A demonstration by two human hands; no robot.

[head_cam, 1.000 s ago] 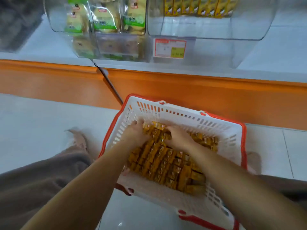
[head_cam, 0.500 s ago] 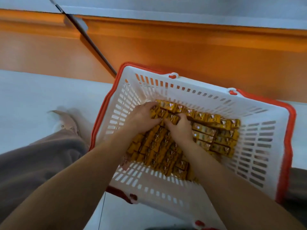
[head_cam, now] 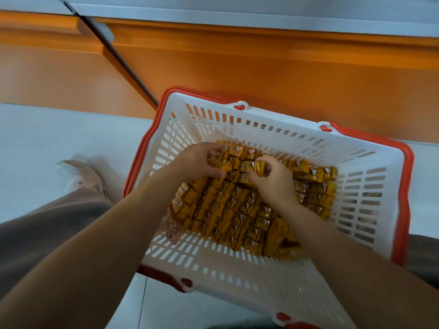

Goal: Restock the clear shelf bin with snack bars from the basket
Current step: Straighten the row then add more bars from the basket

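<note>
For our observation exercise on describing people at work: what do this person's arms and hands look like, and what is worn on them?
The left hand and right hand are bare: no gloves, rings, watch or bracelet show. The left forearm and right forearm are uncovered too, with no sleeve reaching into view.

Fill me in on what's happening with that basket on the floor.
A person leans over a white, red-rimmed basket that sits on the floor against the orange shelf base. Both hands are down inside it. The left hand and right hand curl round a bunch of yellow snack bars at the far end of the pile. The bunch is not yet lifted out of the basket, and the clear bin is out of view.
</note>
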